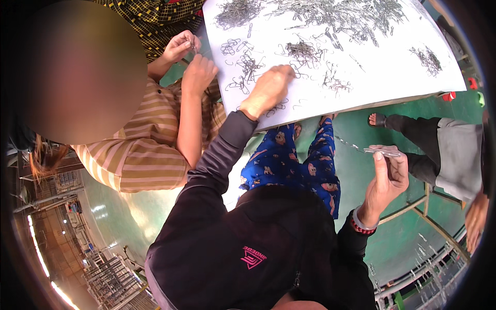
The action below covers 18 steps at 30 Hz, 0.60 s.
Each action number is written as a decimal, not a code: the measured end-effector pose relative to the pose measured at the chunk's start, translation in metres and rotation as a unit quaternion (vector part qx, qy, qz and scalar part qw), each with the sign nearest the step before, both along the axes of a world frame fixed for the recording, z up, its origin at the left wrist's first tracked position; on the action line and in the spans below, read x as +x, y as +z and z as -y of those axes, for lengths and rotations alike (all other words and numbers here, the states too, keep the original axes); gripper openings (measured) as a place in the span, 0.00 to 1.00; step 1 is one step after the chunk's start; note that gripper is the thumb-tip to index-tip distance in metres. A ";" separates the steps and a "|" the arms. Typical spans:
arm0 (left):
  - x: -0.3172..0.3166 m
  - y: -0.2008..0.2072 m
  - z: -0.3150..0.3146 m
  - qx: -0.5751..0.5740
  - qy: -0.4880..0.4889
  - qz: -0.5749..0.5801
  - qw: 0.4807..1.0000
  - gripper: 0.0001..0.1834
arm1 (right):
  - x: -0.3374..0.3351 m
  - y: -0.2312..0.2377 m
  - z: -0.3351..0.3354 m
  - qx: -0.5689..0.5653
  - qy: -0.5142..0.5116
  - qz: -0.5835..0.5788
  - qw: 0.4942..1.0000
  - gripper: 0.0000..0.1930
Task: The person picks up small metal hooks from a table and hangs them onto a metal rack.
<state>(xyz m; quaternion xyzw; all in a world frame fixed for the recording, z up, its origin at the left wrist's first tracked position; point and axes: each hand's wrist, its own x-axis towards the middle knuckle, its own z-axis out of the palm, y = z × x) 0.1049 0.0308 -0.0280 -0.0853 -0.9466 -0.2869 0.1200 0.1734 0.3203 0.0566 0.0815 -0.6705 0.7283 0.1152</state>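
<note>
My left hand (268, 90) reaches over the white-topped table (310, 103), fingers bent and pressed together. Its fingertips touch down beside a small heap of dark wire hooks (302, 51); whatever they pinch is hidden. More loose bent wire hooks (248, 67) lie to the left of that hand, and a few under its wrist. Off the table's near edge, my right hand (388, 173) is raised with thumb and fingers closed around a slim silver metal tool (382, 152) with two long arms. From the tool's left tip trails a short strand of linked metal pieces (349, 143).
Wide piles of metal links (351, 20) cover the far side of the table, with a smaller pile (428, 61) at right. On the left, a co-worker in a striped top (139, 150) handles a small piece. Another person's leg (413, 129) and a wooden frame (426, 206) stand at right.
</note>
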 end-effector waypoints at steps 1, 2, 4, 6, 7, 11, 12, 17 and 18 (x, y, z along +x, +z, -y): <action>0.004 -0.001 -0.006 -0.016 -0.029 0.026 0.999 0.06 | 0.002 0.001 -0.001 0.001 -0.003 0.000 1.000 0.07; 0.009 -0.001 -0.015 -0.027 -0.037 0.042 0.998 0.05 | 0.004 0.002 -0.002 0.002 -0.004 -0.001 1.000 0.07; 0.012 -0.002 -0.028 -0.045 -0.053 0.052 0.996 0.05 | 0.006 0.003 -0.002 -0.004 -0.004 -0.004 1.000 0.07; 0.014 -0.003 -0.028 -0.027 -0.048 0.029 0.998 0.07 | 0.009 0.003 0.000 -0.014 -0.001 -0.006 1.000 0.07; 0.009 -0.004 -0.022 -0.022 -0.008 0.008 1.000 0.07 | 0.009 0.002 0.000 -0.013 0.003 -0.011 1.000 0.07; -0.035 -0.016 0.026 -0.015 0.137 -0.040 0.990 0.09 | 0.008 -0.002 0.003 0.003 0.005 -0.014 1.000 0.06; -0.045 -0.021 0.036 -0.041 0.134 -0.044 0.989 0.08 | 0.008 -0.002 0.007 -0.003 0.004 -0.007 1.000 0.06; -0.062 -0.043 0.055 -0.208 0.092 -0.019 0.974 0.05 | 0.006 -0.013 -0.002 0.051 -0.030 0.065 0.996 0.05; -0.062 -0.037 0.051 -0.224 0.078 -0.019 0.971 0.07 | 0.002 -0.009 0.002 0.015 -0.016 0.058 0.998 0.05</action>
